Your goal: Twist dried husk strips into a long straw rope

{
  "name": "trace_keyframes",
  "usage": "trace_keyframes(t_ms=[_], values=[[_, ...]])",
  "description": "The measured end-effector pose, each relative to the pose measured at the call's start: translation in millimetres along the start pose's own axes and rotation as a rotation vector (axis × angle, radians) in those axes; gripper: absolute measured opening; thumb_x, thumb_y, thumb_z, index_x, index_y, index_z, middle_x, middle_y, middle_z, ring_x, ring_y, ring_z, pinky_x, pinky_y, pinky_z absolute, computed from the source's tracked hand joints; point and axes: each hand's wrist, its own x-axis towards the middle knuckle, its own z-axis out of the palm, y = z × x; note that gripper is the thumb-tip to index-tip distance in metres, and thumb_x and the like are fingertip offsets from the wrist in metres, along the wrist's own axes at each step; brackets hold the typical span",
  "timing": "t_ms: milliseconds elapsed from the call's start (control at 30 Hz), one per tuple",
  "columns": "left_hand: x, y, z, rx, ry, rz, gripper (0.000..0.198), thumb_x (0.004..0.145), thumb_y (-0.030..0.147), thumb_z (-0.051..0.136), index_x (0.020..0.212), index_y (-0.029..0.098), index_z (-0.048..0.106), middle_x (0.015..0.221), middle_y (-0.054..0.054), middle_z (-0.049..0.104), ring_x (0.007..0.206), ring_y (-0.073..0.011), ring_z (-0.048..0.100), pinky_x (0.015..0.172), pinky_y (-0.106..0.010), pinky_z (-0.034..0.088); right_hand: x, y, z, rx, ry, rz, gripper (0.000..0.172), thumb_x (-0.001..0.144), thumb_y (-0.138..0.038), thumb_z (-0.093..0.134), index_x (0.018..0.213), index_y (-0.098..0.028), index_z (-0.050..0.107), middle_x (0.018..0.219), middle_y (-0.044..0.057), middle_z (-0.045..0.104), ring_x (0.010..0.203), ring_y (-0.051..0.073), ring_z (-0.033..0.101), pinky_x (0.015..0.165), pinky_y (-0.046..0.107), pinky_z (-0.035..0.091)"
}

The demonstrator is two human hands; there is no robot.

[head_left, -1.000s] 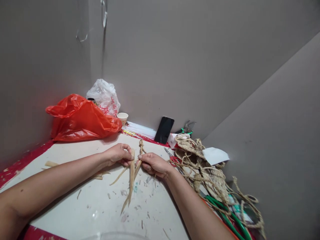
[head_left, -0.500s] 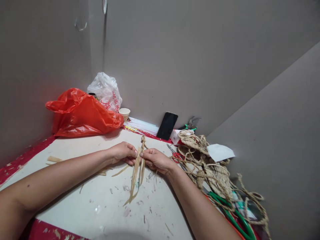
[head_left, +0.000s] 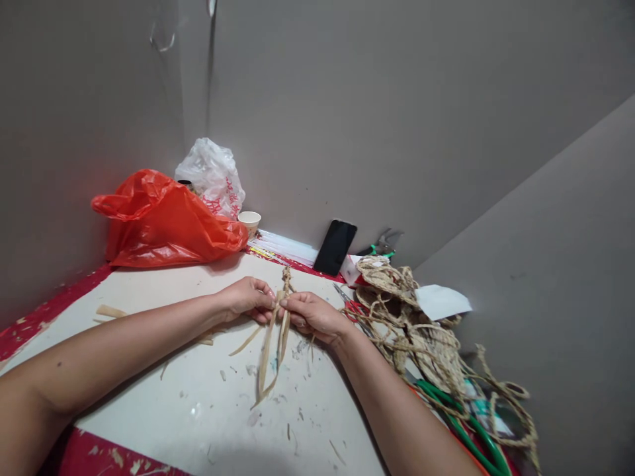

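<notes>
My left hand (head_left: 245,297) and my right hand (head_left: 311,315) meet over a white board (head_left: 163,390), both pinched on pale dried leaf strips (head_left: 272,347). Above my fingers the strips form a short plaited piece (head_left: 286,277) that points away from me. Below my fingers the loose strip ends hang down to the board. A few loose strips (head_left: 112,311) lie on the board under my left forearm.
A red plastic bag (head_left: 159,225), a white plastic bag (head_left: 213,175) and a paper cup (head_left: 249,220) stand at the back left. A black phone (head_left: 337,246) leans on the wall. A heap of plaited cord (head_left: 411,324), red-handled scissors (head_left: 350,305) and green tubing (head_left: 461,423) lie right.
The loose strip ends have been drawn together under my fingers and my hands have closed up on the plait. The view has shifted slightly.
</notes>
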Motion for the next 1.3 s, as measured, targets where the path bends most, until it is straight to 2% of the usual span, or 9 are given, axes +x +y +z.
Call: trace_keyframes(t_ms=[167, 333, 533, 700, 833, 1100, 1300], values=[[2.5, -1.9, -3.2, -0.012, 0.015, 0.022, 0.026, 0.055, 0.020, 0.071, 0.070, 0.014, 0.051, 0.054, 0.000, 0.060, 0.047, -0.0081, 0.055, 0.050, -0.021, 0.047, 0.1, 0.2, -1.0, 0.015, -0.009, -0.002, 0.032, 0.073, -0.043, 0.066, 0.069, -0.012, 0.058, 0.038, -0.010, 0.036, 0.031, 0.002, 0.019, 0.033, 0.018, 0.008], [0.9, -1.0, -1.3, 0.077, 0.001, 0.057, 0.029, 0.059, 0.032, 0.073, 0.070, 0.014, 0.053, 0.051, 0.002, 0.057, 0.046, -0.0082, 0.053, 0.047, -0.020, 0.045, 0.0, 0.6, -0.8, 0.016, 0.006, 0.001, 0.031, 0.073, -0.041, 0.065, 0.068, -0.011, 0.059, 0.038, -0.010, 0.036, 0.031, 0.002, 0.019, 0.033, 0.018, 0.009], [-1.6, 1.7, -1.5, 0.046, -0.023, -0.038, 0.027, 0.053, 0.025, 0.076, 0.067, 0.011, 0.057, 0.058, -0.002, 0.062, 0.048, -0.0082, 0.055, 0.050, -0.021, 0.046, -0.6, 0.5, -1.6, 0.023, -0.004, 0.006, 0.029, 0.074, -0.040, 0.065, 0.069, -0.012, 0.060, 0.037, -0.010, 0.036, 0.031, 0.001, 0.018, 0.033, 0.018, 0.008], [0.6, 1.3, -5.1, -0.025, -0.006, -0.012, 0.027, 0.052, 0.020, 0.074, 0.070, 0.013, 0.056, 0.056, 0.001, 0.060, 0.048, -0.0087, 0.055, 0.051, -0.022, 0.048, -1.3, -0.1, -3.5, 0.012, 0.001, 0.007, 0.031, 0.072, -0.041, 0.066, 0.071, -0.011, 0.061, 0.037, -0.010, 0.035, 0.031, 0.002, 0.018, 0.034, 0.018, 0.008], [1.1, -0.4, -4.4, -0.034, -0.010, -0.004, 0.029, 0.052, 0.021, 0.075, 0.072, 0.013, 0.055, 0.063, -0.003, 0.065, 0.052, -0.0099, 0.057, 0.052, -0.023, 0.048, -0.5, -0.2, -2.1, 0.006, -0.010, 0.004, 0.033, 0.073, -0.043, 0.066, 0.076, -0.010, 0.062, 0.038, -0.010, 0.035, 0.032, 0.002, 0.019, 0.034, 0.019, 0.008], [-0.9, -0.6, -1.1, 0.067, -0.016, 0.016, 0.032, 0.050, 0.024, 0.078, 0.069, 0.013, 0.056, 0.058, -0.001, 0.063, 0.047, -0.0087, 0.055, 0.051, -0.023, 0.047, 0.7, 0.9, 3.5, -0.044, 0.039, -0.013, 0.037, 0.072, -0.043, 0.066, 0.056, -0.016, 0.045, 0.039, -0.009, 0.037, 0.032, 0.002, 0.021, 0.033, 0.018, 0.010], [-0.7, 0.7, -2.8, 0.066, -0.029, -0.028, 0.024, 0.054, 0.023, 0.073, 0.066, 0.012, 0.056, 0.061, -0.004, 0.065, 0.049, -0.0089, 0.057, 0.052, -0.022, 0.048, -0.2, -1.1, 4.5, -0.037, 0.037, -0.011, 0.033, 0.072, -0.043, 0.065, 0.061, -0.016, 0.049, 0.038, -0.010, 0.037, 0.031, 0.002, 0.021, 0.033, 0.019, 0.009]])
